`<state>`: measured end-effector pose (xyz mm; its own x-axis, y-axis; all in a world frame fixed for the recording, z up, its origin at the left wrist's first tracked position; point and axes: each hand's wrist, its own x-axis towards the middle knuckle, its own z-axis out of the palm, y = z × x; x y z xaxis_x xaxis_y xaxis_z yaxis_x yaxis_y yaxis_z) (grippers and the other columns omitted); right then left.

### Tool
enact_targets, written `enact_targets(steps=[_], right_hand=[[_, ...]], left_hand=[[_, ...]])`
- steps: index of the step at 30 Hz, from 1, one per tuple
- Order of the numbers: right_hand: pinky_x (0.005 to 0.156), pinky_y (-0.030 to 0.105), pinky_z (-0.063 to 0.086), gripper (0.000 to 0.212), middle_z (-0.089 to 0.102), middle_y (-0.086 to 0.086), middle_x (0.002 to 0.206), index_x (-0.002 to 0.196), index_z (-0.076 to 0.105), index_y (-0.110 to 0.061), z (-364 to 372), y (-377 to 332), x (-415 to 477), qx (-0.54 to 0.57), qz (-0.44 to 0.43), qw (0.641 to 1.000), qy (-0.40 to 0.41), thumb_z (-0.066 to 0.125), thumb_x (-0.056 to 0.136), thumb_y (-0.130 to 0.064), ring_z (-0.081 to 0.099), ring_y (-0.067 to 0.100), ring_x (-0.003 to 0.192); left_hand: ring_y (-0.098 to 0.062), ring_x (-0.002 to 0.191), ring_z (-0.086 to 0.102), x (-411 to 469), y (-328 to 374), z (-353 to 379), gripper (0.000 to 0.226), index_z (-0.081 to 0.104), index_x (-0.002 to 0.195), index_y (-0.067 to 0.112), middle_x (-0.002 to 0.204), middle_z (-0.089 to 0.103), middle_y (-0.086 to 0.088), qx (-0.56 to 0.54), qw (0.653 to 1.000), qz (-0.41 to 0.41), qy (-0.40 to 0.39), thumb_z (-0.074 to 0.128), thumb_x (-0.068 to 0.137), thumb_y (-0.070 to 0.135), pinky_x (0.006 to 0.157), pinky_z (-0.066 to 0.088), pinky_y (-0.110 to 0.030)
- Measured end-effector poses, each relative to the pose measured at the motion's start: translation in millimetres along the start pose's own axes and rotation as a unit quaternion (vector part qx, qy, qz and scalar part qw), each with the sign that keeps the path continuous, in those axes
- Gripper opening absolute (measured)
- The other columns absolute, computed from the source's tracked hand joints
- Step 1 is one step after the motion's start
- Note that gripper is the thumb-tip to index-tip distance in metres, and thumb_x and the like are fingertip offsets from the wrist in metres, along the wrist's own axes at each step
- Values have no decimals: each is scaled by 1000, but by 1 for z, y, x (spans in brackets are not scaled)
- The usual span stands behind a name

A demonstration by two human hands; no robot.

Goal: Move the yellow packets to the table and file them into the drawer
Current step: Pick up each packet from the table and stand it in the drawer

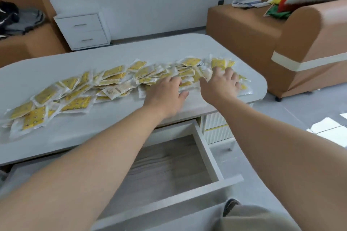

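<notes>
Both hands on the yellow packets [114, 73], open drawer [207, 153] below.
Head view: the packets lie in a long, overlapping strip across the white table [75, 137]. At its right end the left hand [165, 93] rests on them with fingers loosely straight, gripping nothing. Just beside it, the right hand [219, 84] presses down with fingers spread. The drawer stands pulled out under the table edge, its wood-grain floor showing.
</notes>
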<state>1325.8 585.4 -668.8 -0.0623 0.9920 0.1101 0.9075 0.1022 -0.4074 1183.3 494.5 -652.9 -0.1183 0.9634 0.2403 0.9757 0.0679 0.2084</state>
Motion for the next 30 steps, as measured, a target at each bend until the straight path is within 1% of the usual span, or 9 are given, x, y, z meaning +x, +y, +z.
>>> enact_targets(steps=[2, 5, 8, 10, 12, 14, 18, 24, 30], right_hand=[[121, 59, 10, 71, 9, 17, 166, 158, 21, -27, -1, 20, 35, -6, 27, 999, -19, 33, 99, -64, 5, 39, 154], [119, 67, 4, 82, -5, 14, 169, 161, 4, -38, 3, 40, 82, -18, 54, 997, -50, 24, 92, -79, -8, 41, 155], [117, 70, 5, 93, -9, 14, 169, 160, -2, -44, 13, 46, 116, -13, 69, 995, -72, 21, 82, -90, -8, 39, 155], [115, 71, 5, 96, 0, 14, 170, 159, 2, -46, 26, 48, 130, -22, 59, 995, -80, 20, 77, -93, -2, 36, 156], [113, 72, 7, 95, 17, 14, 168, 158, 12, -46, 37, 48, 137, -50, 33, 995, -77, 19, 75, -93, 8, 32, 156], [115, 71, 8, 93, 24, 11, 166, 158, 15, -45, 40, 47, 139, -63, 22, 994, -82, 20, 77, -90, 12, 29, 156], [117, 68, 6, 89, 20, 7, 168, 159, 13, -42, 39, 39, 125, -81, 3, 992, -100, 19, 83, -87, 7, 27, 157], [118, 67, 3, 88, 18, 3, 169, 159, 22, -39, 51, -3, 72, -94, -68, 986, -116, 14, 85, -85, 2, 26, 157], [119, 66, 0, 87, 17, 4, 169, 159, 22, -37, 70, -62, 13, -87, -130, 980, -122, 12, 86, -83, 1, 27, 157]], left_hand=[[-28, 126, 49, 50, 7, 13, 49, 52, 132, 20, 139, 54, -3, 60, 998, 19, 8, 47, 98, 54, 99, 45, -44], [-29, 143, 32, 112, 10, 31, 67, 40, 146, 25, 156, 36, 1, 93, 995, -22, -16, 42, 94, 66, 110, 35, -52], [-32, 153, 7, 158, 9, 45, 83, 23, 156, 35, 167, 11, 6, 96, 991, -79, -58, 32, 88, 81, 115, 16, -66], [-35, 154, -2, 182, 9, 59, 91, 13, 158, 40, 168, 1, 9, 85, 987, -108, -79, 26, 81, 89, 114, 8, -73], [-37, 154, 2, 189, 6, 74, 99, 10, 156, 47, 168, 0, 11, 80, 982, -122, -119, 16, 72, 97, 112, 4, -75], [-36, 153, 11, 179, 2, 87, 97, 9, 155, 51, 168, 4, 13, 96, 976, -128, -147, 6, 69, 97, 108, 3, -78], [-30, 154, 9, 155, -8, 87, 86, 8, 155, 50, 168, 8, 12, 103, 976, -141, -133, 7, 79, 91, 109, 5, -77], [-26, 155, 8, 97, -49, 67, 88, 6, 155, 51, 168, 7, 13, 127, 967, -173, -134, 2, 77, 91, 112, 5, -73], [-24, 155, 6, 26, -106, 38, 88, 6, 157, 46, 168, 10, 9, 149, 966, -188, -98, -4, 80, 89, 114, 4, -71]])
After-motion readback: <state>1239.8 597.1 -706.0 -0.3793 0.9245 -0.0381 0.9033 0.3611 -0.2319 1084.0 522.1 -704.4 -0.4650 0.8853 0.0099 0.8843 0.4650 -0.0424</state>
